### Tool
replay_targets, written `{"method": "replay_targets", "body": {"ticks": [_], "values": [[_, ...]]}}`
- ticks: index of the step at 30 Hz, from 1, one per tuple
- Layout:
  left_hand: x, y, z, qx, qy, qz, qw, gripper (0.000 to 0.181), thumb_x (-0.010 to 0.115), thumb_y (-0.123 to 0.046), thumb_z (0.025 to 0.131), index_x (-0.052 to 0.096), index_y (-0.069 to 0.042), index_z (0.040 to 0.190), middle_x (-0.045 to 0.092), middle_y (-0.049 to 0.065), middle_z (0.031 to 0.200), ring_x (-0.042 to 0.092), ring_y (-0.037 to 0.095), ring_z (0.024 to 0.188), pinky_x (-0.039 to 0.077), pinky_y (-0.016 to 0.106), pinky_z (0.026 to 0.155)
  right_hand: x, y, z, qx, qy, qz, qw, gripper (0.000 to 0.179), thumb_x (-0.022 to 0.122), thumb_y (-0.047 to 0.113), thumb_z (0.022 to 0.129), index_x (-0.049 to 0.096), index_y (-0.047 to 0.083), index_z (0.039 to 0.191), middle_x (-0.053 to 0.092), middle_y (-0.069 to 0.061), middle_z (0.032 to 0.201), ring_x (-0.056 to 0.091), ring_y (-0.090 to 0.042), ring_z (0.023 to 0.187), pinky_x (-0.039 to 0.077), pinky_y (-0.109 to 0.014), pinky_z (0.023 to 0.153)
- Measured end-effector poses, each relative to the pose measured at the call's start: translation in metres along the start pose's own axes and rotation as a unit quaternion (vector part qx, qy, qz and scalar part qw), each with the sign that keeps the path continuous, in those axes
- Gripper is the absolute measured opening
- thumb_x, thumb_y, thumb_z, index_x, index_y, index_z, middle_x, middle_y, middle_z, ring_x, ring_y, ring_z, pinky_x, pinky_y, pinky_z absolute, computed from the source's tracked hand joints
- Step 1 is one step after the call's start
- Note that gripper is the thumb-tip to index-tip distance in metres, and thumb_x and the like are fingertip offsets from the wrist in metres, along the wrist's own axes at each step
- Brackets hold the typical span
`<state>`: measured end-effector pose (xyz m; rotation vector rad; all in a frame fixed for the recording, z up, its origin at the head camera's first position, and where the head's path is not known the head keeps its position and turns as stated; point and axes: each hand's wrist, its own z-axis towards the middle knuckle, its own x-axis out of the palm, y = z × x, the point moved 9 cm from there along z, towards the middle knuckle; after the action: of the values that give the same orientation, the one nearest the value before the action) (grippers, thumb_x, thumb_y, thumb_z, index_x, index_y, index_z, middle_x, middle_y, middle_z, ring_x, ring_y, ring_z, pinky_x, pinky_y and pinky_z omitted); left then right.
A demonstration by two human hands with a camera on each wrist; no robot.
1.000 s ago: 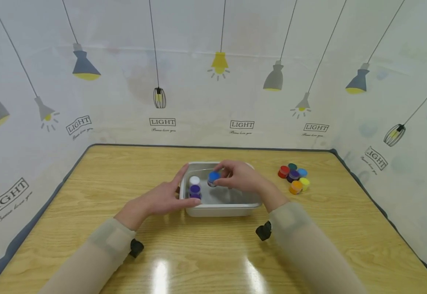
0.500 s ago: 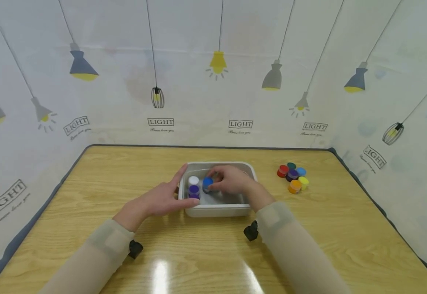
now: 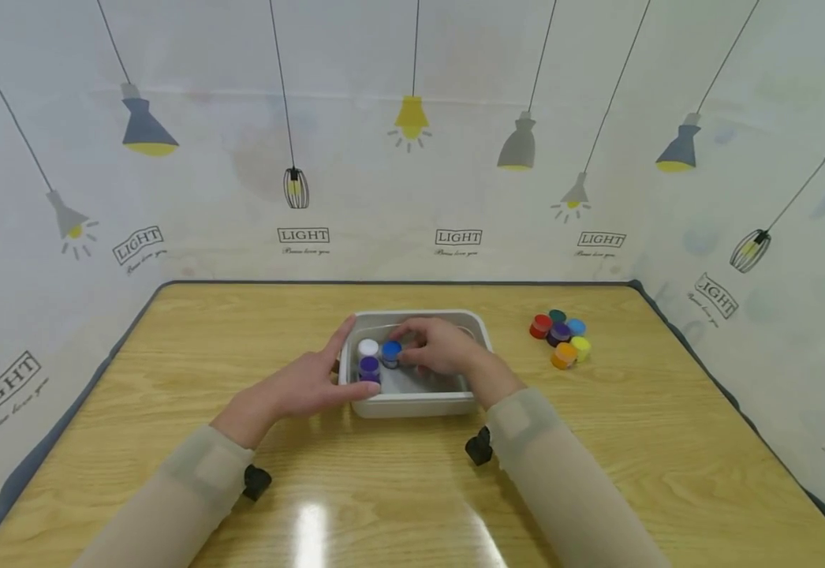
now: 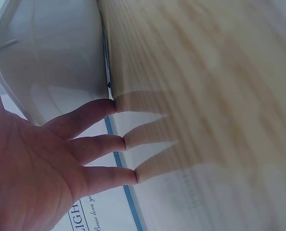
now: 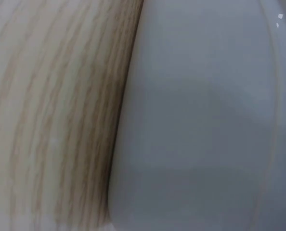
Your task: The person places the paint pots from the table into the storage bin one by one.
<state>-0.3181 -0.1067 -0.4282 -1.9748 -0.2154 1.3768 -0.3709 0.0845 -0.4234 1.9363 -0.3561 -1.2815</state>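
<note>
A white plastic tray (image 3: 416,406) stands on the wooden table. My left hand (image 3: 306,384) rests against its left end, thumb along the front rim and index finger at the back corner. In the left wrist view, three fingers (image 4: 99,143) are spread straight with their tips at the tabletop. Inside the tray, my right hand (image 3: 435,345) pinches a small paint pot with a blue lid (image 3: 391,350). Just left of it stands a white-lidded pot (image 3: 367,348), with a purple pot (image 3: 369,368) in front. The right wrist view shows only the tray's outer wall (image 5: 191,115) and table.
Several more paint pots are grouped on the table to the right of the tray, among them a red pot (image 3: 541,326), an orange pot (image 3: 564,356) and a yellow pot (image 3: 580,348). A printed cloth (image 3: 377,181) hangs behind the table and along its sides.
My right hand has moved left and lower into the tray, bringing the blue-lidded paint pot close beside the white one. My left hand has kept its place on the tray.
</note>
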Motion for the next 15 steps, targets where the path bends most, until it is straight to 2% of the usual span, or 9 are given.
{"method": "replay_targets", "body": {"ticks": [15], "values": [[0.0003, -0.0008, -0.0009, -0.003, 0.001, -0.005, 1.0, 0.124, 0.065, -0.083, 0.094, -0.013, -0.033, 0.177, 0.064, 0.024, 0.153, 0.068, 0.033, 0.132, 0.053, 0.058, 0.113, 0.0045, 0.0006, -0.0011, -0.002, 0.012, 0.009, 0.9999, 0.04, 0.076, 0.014, 0.104, 0.067, 0.021, 0.143, 0.079, -0.003, 0.105, 0.072, -0.021, 0.075, 0.056, -0.031, 0.065]]}}
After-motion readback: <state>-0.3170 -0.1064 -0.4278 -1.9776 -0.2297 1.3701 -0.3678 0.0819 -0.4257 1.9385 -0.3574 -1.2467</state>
